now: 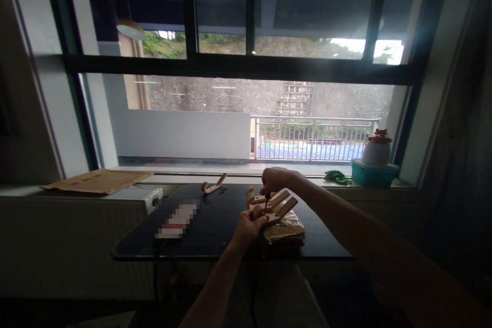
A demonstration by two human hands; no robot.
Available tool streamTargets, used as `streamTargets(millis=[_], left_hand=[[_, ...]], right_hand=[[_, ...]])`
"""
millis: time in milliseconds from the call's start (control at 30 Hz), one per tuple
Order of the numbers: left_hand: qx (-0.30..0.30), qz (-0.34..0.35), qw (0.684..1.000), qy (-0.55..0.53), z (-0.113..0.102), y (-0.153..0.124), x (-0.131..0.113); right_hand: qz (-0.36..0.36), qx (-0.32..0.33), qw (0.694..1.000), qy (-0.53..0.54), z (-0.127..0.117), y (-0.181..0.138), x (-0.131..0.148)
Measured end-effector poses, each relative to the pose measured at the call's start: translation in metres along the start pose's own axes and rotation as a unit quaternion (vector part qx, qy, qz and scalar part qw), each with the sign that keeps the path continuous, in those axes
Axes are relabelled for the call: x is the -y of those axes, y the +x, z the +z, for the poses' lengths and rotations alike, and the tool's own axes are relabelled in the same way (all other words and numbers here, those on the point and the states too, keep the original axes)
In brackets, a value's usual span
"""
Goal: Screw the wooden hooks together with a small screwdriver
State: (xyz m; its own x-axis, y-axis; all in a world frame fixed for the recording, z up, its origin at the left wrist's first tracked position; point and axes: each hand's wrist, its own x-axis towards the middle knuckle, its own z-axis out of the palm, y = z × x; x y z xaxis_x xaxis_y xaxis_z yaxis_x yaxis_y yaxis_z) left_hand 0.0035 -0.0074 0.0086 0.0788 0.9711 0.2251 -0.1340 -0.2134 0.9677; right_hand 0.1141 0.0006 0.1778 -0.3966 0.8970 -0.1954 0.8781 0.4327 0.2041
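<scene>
My right hand (277, 179) is closed around the handle of a screwdriver (266, 205), whose dark shaft points straight down at a pale wooden hook (283, 211). The fingers of my left hand (248, 226) pinch the curved end of that hook. More hooks of the same kind lie just behind it, on top of a brown package (286, 233) wrapped in clear tape. Whether the screwdriver tip sits in a screw is too small to make out.
On the dark table (203, 241), a loose wooden hook (214, 185) lies near small dark screws (222, 191). A blurred-out flat object (177, 220) rests at left. The sill holds a paper envelope (98, 181), a green cloth (337, 178), a teal box (373, 172) and a white bottle (376, 152).
</scene>
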Motion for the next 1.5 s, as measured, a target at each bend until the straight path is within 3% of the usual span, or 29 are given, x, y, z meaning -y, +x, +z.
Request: streamTargets(millis=[333, 633, 967, 1200, 1367, 1500], left_hand=[[-0.001, -0.014, 1.000, -0.010, 0.001, 0.002, 0.002], [0.003, -0.002, 1.000, -0.024, 0.002, -0.004, -0.006], [0.003, -0.006, 1.000, -0.016, 0.000, 0.000, 0.001], [-0.001, 0.005, 1.000, -0.015, 0.001, 0.000, -0.001], [0.000, 0.016, 1.000, -0.018, 0.000, 0.002, 0.003], [-0.002, 0.007, 1.000, -0.015, -0.001, 0.004, 0.008]], right_hand=[[-0.006, -0.012, 0.999, -0.037, -0.004, 0.019, 0.029], [0.044, -0.037, 0.998, -0.034, 0.000, 0.010, 0.021], [-0.036, 0.070, 0.997, -0.025, -0.014, 0.007, 0.025], [0.011, 0.039, 0.999, -0.033, -0.009, 0.000, 0.017], [-0.013, 0.089, 0.996, -0.008, -0.020, -0.003, 0.009], [-0.027, 0.070, 0.997, -0.001, -0.019, 0.000, 0.013]])
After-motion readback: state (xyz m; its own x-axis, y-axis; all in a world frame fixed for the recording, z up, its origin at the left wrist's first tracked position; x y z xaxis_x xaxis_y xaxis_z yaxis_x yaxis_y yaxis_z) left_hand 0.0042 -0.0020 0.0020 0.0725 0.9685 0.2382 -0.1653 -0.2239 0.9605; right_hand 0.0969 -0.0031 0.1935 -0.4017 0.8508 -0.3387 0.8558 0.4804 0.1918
